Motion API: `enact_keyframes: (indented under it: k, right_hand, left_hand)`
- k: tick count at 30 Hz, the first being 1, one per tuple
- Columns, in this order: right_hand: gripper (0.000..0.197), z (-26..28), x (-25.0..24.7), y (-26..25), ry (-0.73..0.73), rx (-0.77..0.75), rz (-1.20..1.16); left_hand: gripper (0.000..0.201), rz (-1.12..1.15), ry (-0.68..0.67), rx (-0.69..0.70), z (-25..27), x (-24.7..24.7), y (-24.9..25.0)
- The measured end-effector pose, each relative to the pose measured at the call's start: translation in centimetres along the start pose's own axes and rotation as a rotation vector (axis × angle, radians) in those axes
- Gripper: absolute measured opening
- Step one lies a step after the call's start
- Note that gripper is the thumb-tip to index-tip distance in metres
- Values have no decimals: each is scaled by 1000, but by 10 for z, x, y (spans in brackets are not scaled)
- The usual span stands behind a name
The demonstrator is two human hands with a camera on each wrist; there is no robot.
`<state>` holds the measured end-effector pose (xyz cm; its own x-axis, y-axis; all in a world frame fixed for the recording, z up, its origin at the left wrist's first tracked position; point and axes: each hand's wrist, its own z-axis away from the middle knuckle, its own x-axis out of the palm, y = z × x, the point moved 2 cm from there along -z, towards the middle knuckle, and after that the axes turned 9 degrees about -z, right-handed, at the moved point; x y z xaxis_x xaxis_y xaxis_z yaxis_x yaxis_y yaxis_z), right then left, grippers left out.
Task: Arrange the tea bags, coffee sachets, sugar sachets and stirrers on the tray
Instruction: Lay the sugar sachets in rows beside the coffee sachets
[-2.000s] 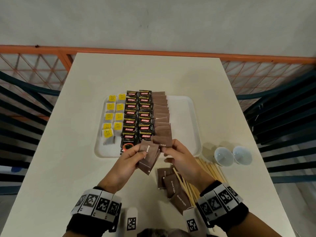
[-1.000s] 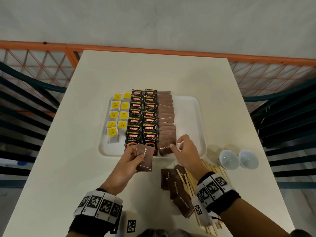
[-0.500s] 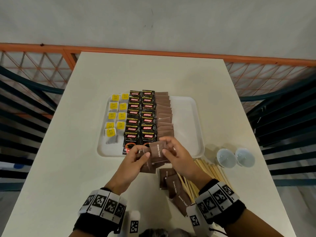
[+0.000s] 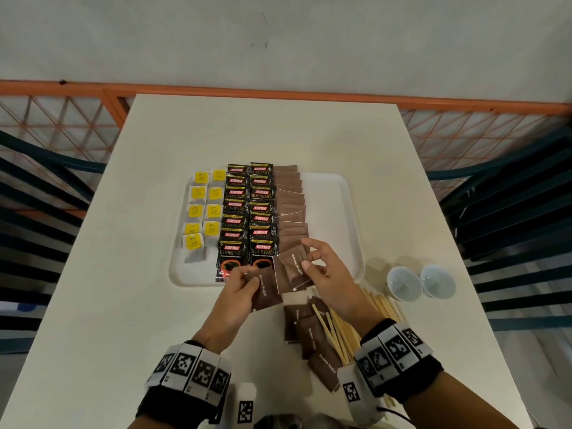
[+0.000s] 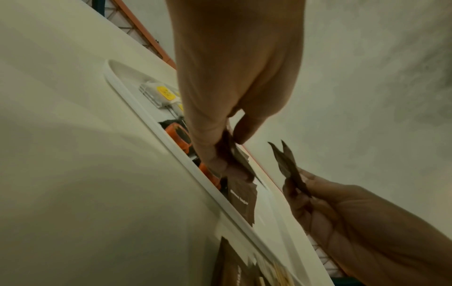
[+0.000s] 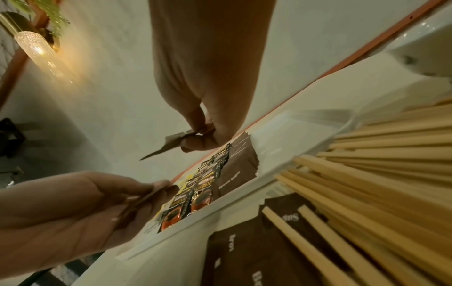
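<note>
as the right hand pinched one brown sugar sachet above the white tray's near edge, the left hand beside it gripped a spare sachet. just ahead ran the sugar column; more sachets and wooden stirrers waited behind the wrist. sugar was in hand; next, probably, starting a second column.

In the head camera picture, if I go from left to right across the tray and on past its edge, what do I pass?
Tea bags with yellow tags → black coffee sachets → brown sugar sachets → a bare stretch of the tray → two white cups on the table beyond the tray.
</note>
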<state>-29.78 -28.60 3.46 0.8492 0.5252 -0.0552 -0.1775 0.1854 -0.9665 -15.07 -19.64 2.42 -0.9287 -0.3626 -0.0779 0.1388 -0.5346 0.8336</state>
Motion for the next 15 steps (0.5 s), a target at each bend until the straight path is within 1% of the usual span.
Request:
enact_keyframes:
  k: [2,5,7,10,13,15]
  right_hand:
    - [37,-1,4,-2,-11,-23,26]
    - [37,-3,13,-3,-75,-49,89]
    - [35,-4,18,-4,-100,-74,121]
    - [28,-6,17,-6,-83,-102,156]
    - [22,-9,10,-6,-43,-77,111]
    - [21,-10,7,-7,-50,-50,87]
  left_hand:
    - [18,9,22,26,0,-3,3]
    - [17,52,-63,46,3,-2,7]
    - [15,38,-93,97,6,-1,8]
    - [20,-6,-62,189,8,-5,7]
    - [25,39,-55,201,9,-11,5]
    - [26,70,-64,189,9,-12,5]
